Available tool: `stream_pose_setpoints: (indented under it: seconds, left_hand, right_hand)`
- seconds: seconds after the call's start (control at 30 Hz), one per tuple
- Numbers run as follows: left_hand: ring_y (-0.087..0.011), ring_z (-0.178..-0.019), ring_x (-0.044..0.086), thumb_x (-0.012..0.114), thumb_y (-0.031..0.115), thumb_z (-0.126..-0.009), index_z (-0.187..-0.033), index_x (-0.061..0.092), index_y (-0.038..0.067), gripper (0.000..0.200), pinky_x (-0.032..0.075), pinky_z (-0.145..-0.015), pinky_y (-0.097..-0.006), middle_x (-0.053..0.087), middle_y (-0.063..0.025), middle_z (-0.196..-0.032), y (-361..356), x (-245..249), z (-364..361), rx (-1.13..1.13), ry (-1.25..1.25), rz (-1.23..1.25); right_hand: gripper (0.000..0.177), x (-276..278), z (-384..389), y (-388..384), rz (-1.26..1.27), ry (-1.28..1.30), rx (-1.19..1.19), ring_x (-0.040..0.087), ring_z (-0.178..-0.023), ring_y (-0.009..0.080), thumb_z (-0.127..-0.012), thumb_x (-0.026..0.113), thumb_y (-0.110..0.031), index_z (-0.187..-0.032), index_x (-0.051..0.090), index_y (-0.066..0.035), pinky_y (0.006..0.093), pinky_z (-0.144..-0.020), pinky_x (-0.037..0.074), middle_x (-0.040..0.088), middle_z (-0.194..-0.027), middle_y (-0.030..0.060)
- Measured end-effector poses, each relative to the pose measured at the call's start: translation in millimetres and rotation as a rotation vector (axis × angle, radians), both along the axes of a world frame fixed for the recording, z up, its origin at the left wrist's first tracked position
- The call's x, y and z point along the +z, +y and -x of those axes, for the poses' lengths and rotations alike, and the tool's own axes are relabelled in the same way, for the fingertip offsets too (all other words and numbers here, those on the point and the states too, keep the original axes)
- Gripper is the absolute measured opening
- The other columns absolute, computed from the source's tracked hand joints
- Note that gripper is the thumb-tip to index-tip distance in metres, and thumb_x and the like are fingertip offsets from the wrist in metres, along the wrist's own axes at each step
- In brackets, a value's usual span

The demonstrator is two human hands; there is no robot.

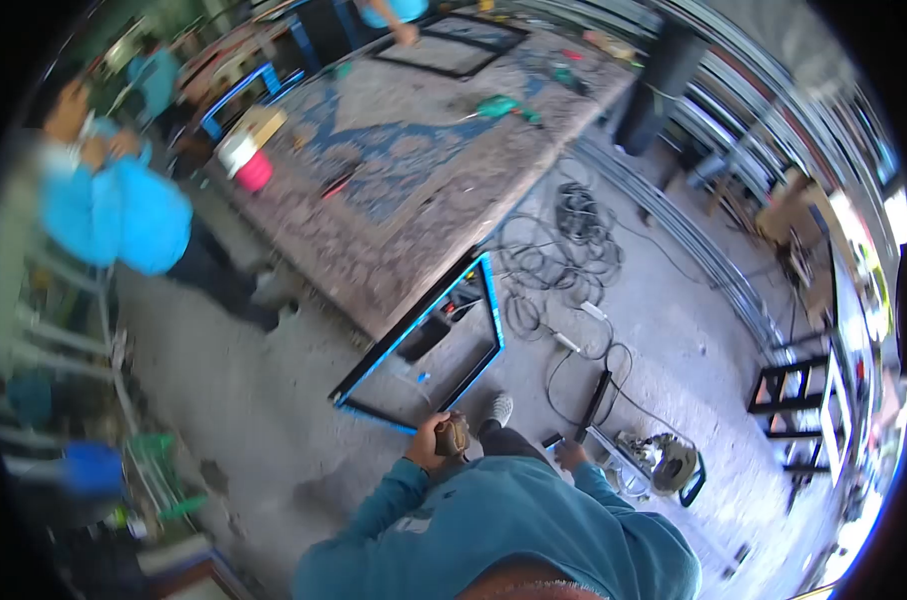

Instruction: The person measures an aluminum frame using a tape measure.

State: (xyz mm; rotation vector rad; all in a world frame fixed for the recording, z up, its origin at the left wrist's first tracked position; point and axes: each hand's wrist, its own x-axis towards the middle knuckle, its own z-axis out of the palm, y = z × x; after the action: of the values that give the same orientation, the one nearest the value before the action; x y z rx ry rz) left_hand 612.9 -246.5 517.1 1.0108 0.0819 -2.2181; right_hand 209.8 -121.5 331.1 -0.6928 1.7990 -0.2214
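My left hand (429, 445) is closed around a brown, rounded object (453, 436) at my waist; it looks like a worn pouch or wallet, but I cannot tell its exact kind. Low at my other side is my right hand (572, 455), its fingers closed at a small dark rectangular object (553, 440). Just ahead of me a black frame with blue edging (496, 300) leans against the near edge of the big table. A dark bar (596, 400) rises close beyond my right hand.
A large worktable (434, 230) bears a green power tool (509, 108), a pink-and-white container (246, 163) and another frame (454, 70). Coiled cables (564, 250) lie on the floor. A machine (674, 468) stands right. A person in blue (124, 210) is at left.
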Motion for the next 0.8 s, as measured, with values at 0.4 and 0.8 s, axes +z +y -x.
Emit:
stream_pose_setpoints:
  seconds: [0.4, 0.8]
  left_hand:
    - [-0.0285, -0.079, 0.067, 0.049, 0.035, -0.090, -0.101, 0.063, 0.002, 0.037, 0.055, -0.066, -0.0430, 0.068, -0.0140, -0.094, 74, 1, -151, 0.535, -0.247, 0.234]
    - [-0.0246, -0.071, 0.065, 0.055, 0.034, -0.087, -0.094, 0.063, 0.006, 0.030, 0.057, -0.070, -0.0422, 0.066, -0.0090, -0.083, 117, 5, -136, 0.730, -0.413, -0.086]
  right_hand:
    - [0.035, -92, -86, -114, 0.720, 0.210, 1.305, 0.063, -0.091, 0.0358, -0.093, 0.046, -0.041, -0.103, 0.068, -0.016, 0.0465, -0.084, 0.049, 0.068, -0.096, 0.0109]
    - [0.027, -31, -111, -193, 0.059, -0.266, 0.294, 0.065, -0.071, 0.0205, -0.092, 0.057, -0.021, -0.116, 0.061, -0.010, 0.0345, -0.048, 0.049, 0.067, -0.092, 0.0075]
